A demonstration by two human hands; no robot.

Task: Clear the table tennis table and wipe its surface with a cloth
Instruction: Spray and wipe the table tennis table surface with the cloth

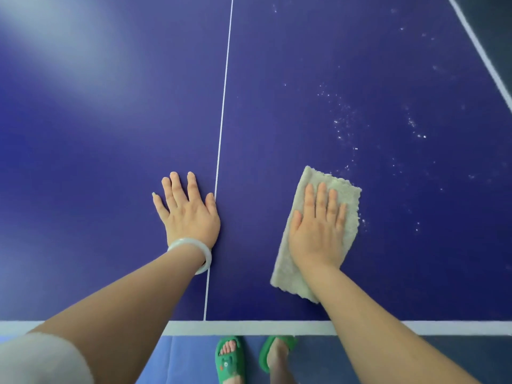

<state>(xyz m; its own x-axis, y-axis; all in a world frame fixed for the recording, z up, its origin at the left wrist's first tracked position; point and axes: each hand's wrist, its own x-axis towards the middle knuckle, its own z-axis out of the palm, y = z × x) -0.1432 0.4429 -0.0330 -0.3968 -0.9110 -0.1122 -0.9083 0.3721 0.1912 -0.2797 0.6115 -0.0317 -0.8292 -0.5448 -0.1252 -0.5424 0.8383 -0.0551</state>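
Observation:
The dark blue table tennis table fills the head view, with a thin white centre line running away from me. A beige fluffy cloth lies flat on the right half, near the front edge. My right hand presses on the cloth with straight fingers. Just left of the centre line, my left hand rests flat on the bare surface with fingers spread; a pale bangle sits on its wrist. White specks of dust are scattered beyond and to the right of the cloth.
The table's white front edge band runs across the bottom, and its white right edge line slants at the upper right. Below the front edge, my feet in green slippers stand on a blue floor.

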